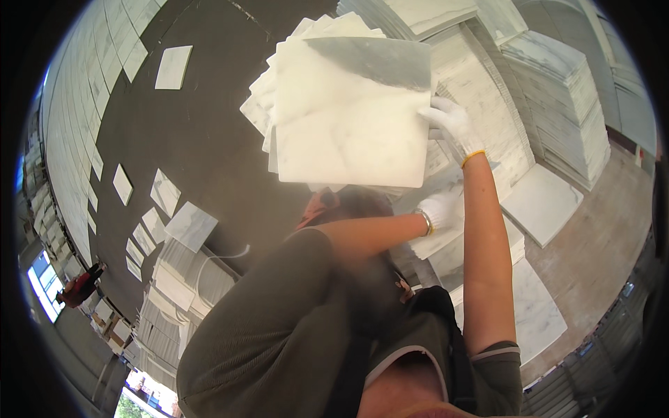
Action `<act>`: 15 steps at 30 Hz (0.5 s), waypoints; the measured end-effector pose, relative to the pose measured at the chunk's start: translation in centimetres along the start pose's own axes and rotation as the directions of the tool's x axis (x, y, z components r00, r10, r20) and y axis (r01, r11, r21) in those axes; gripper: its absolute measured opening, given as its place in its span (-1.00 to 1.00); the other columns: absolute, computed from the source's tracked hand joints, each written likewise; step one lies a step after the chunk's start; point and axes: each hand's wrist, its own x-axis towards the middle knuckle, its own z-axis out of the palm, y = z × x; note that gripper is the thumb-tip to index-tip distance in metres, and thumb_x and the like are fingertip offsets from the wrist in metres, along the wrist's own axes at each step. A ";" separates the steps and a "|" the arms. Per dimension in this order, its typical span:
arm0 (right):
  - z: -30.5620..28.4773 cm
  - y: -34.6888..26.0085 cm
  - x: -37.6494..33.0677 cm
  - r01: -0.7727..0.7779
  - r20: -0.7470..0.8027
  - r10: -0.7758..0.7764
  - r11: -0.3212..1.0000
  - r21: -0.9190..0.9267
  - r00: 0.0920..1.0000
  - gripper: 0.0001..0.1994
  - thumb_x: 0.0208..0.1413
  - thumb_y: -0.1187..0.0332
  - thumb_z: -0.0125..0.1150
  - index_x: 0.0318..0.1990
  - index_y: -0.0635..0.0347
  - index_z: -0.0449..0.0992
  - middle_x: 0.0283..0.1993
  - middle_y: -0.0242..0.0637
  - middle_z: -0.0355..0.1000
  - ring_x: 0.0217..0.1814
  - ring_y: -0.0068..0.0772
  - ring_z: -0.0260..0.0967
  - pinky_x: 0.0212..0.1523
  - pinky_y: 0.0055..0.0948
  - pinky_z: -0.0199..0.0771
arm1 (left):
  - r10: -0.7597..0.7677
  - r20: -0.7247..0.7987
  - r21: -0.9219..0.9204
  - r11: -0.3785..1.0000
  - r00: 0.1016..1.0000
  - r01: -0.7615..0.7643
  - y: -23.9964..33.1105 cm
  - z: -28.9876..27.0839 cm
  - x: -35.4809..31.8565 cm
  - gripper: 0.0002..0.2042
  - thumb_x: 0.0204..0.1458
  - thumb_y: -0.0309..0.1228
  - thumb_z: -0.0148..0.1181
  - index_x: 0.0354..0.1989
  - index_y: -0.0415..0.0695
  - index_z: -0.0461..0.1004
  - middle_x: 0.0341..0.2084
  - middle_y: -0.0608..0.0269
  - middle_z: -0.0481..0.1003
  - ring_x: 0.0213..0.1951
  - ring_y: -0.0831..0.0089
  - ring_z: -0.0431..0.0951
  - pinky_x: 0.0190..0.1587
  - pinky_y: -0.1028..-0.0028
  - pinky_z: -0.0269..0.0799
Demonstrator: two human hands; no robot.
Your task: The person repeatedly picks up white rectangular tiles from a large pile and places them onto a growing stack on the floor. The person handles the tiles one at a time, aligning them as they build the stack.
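Note:
A white marble tile with a grey patch at one corner (352,118) tops a fanned, rotated pile of similar tiles (259,115). My right hand (449,125), in a white glove with a yellow cuff, grips the tile's right edge, with finger ends at the rim and below it. Lower down, my left hand (437,211), also in a white glove, reaches across to the tile stacks on the right. My right forearm partly covers it, so its fingers do not show clearly.
Tall tile stacks (564,104) stand at the right, with a loose tile (542,204) beside them. More stacks (174,289) are at the lower left. Single tiles (173,67) lie on the dark floor, and rows of tiles (83,90) line the far left. Another person (80,285) is in the distance.

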 end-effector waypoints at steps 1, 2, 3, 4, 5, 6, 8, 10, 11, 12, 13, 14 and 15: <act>-0.9 -0.3 -0.9 -0.029 -0.030 0.025 0.992 -0.123 0.999 -0.54 0.18 0.33 0.36 0.19 0.35 0.51 0.13 -0.20 0.53 0.04 -0.40 0.53 0.03 -0.44 0.55 | -0.004 0.025 -0.007 1.000 1.000 0.004 0.0 0.0 -0.3 -0.24 0.16 -0.08 0.26 0.44 -0.22 0.16 0.26 -0.08 0.40 0.24 0.19 0.47 0.22 0.28 0.42; -1.9 -0.5 -2.0 0.019 -0.090 -0.028 0.995 -0.098 0.996 -0.54 0.19 0.30 0.35 0.20 0.33 0.51 0.11 -0.22 0.53 0.04 -0.42 0.53 0.03 -0.44 0.55 | 0.001 0.012 -0.006 1.000 1.000 -0.001 0.1 -0.2 -0.4 -0.18 0.12 -0.05 0.29 0.47 -0.18 0.11 0.28 -0.10 0.36 0.27 0.13 0.42 0.25 0.27 0.39; -3.0 -0.4 -3.8 0.075 -0.143 -0.083 0.995 -0.066 0.986 -0.54 0.20 0.28 0.34 0.21 0.32 0.51 0.10 -0.23 0.54 0.03 -0.43 0.52 0.02 -0.45 0.54 | -0.055 0.065 0.004 0.999 0.996 0.055 0.3 -0.4 -0.6 -0.12 0.07 -0.01 0.32 0.49 -0.14 0.06 0.31 -0.12 0.31 0.30 0.08 0.38 0.28 0.26 0.35; -4.0 0.0 -5.7 0.176 -0.169 -0.179 0.984 -0.029 0.969 -0.53 0.22 0.25 0.33 0.22 0.30 0.51 0.09 -0.24 0.54 0.03 -0.45 0.52 0.01 -0.46 0.54 | -0.098 0.082 0.011 0.995 0.992 0.098 0.4 -0.7 -0.8 -0.05 0.03 0.02 0.35 0.52 -0.11 0.01 0.34 -0.15 0.27 0.33 0.02 0.33 0.31 0.24 0.31; -4.9 0.5 -7.8 0.151 -0.250 -0.166 0.985 -0.079 0.954 -0.53 0.23 0.26 0.31 0.23 0.32 0.50 0.06 -0.25 0.53 0.01 -0.46 0.51 0.00 -0.46 0.54 | -0.099 0.098 -0.001 0.995 0.990 0.099 0.6 -1.0 -1.0 -0.03 0.00 0.02 0.37 0.52 -0.11 0.01 0.33 -0.16 0.28 0.32 -0.02 0.34 0.31 0.21 0.32; -6.0 1.3 -10.1 0.225 -0.268 -0.251 0.966 -0.123 0.930 -0.53 0.25 0.26 0.28 0.24 0.33 0.49 0.03 -0.27 0.53 -0.01 -0.47 0.51 -0.01 -0.46 0.53 | -0.085 0.078 -0.019 0.996 0.993 0.086 0.8 -1.3 -1.0 -0.01 -0.03 0.03 0.39 0.52 -0.11 0.00 0.33 -0.17 0.28 0.31 -0.06 0.35 0.30 0.19 0.33; -7.6 3.8 -14.9 0.167 -0.387 -0.211 0.975 -0.145 0.898 -0.54 0.26 0.32 0.26 0.25 0.36 0.48 -0.01 -0.30 0.51 -0.06 -0.47 0.50 -0.03 -0.44 0.53 | -0.075 0.068 -0.034 0.996 0.995 0.077 1.1 -1.7 -0.9 0.03 -0.08 0.02 0.43 0.52 -0.12 -0.01 0.32 -0.18 0.29 0.29 -0.10 0.37 0.29 0.16 0.35; -8.5 7.5 -19.7 0.068 -0.603 -0.066 0.997 -0.020 0.795 -0.54 0.25 0.36 0.25 0.26 0.37 0.46 -0.02 -0.29 0.50 -0.10 -0.48 0.48 -0.05 -0.46 0.52 | -0.102 0.112 -0.038 0.994 0.988 0.107 1.1 -1.6 -0.7 0.06 -0.12 0.00 0.46 0.52 -0.12 -0.02 0.32 -0.17 0.30 0.27 -0.09 0.40 0.28 0.15 0.36; -8.9 9.5 -22.2 0.040 -0.671 -0.049 0.999 -0.029 0.740 -0.55 0.24 0.37 0.24 0.25 0.38 0.47 0.04 -0.26 0.50 -0.09 -0.48 0.46 -0.06 -0.46 0.50 | -0.111 0.094 -0.002 0.994 0.989 0.112 0.9 -1.4 -0.6 0.07 -0.14 -0.01 0.48 0.52 -0.11 -0.02 0.32 -0.18 0.31 0.26 -0.09 0.42 0.28 0.15 0.37; -9.2 11.5 -24.5 0.005 -0.741 -0.028 0.999 -0.034 0.671 -0.55 0.23 0.37 0.23 0.24 0.38 0.49 0.10 -0.22 0.50 -0.07 -0.48 0.45 -0.08 -0.45 0.49 | -0.136 0.098 0.028 0.991 0.986 0.134 0.8 -1.2 -0.3 0.08 -0.16 -0.02 0.49 0.52 -0.11 -0.01 0.32 -0.18 0.32 0.25 -0.09 0.43 0.27 0.15 0.38; -9.4 13.5 -26.7 -0.046 -0.781 0.056 0.998 0.035 0.622 -0.54 0.22 0.38 0.24 0.24 0.39 0.48 0.08 -0.23 0.50 -0.09 -0.49 0.44 -0.10 -0.46 0.48 | -0.156 0.099 0.048 0.987 0.983 0.152 0.6 -0.8 -0.1 0.09 -0.19 -0.04 0.51 0.52 -0.10 -0.01 0.31 -0.18 0.32 0.24 -0.08 0.45 0.26 0.15 0.39; -9.5 15.4 -28.9 -0.094 -0.814 0.140 0.990 0.106 0.564 -0.54 0.21 0.40 0.24 0.25 0.40 0.47 0.07 -0.24 0.50 -0.11 -0.50 0.43 -0.12 -0.46 0.48 | -0.132 0.066 0.023 0.991 0.989 0.131 0.3 -0.6 0.0 0.11 -0.24 -0.06 0.55 0.51 -0.07 0.02 0.28 -0.17 0.37 0.21 -0.05 0.48 0.23 0.16 0.42; -9.3 17.3 -30.8 -0.149 -0.842 0.242 0.970 0.194 0.483 -0.53 0.20 0.41 0.24 0.25 0.41 0.46 0.05 -0.25 0.51 -0.13 -0.50 0.42 -0.15 -0.47 0.47 | -0.122 0.057 0.011 0.993 0.991 0.121 0.2 -0.3 0.1 0.15 -0.27 -0.05 0.56 0.52 -0.06 -0.02 0.32 -0.17 0.31 0.21 -0.06 0.48 0.23 0.15 0.43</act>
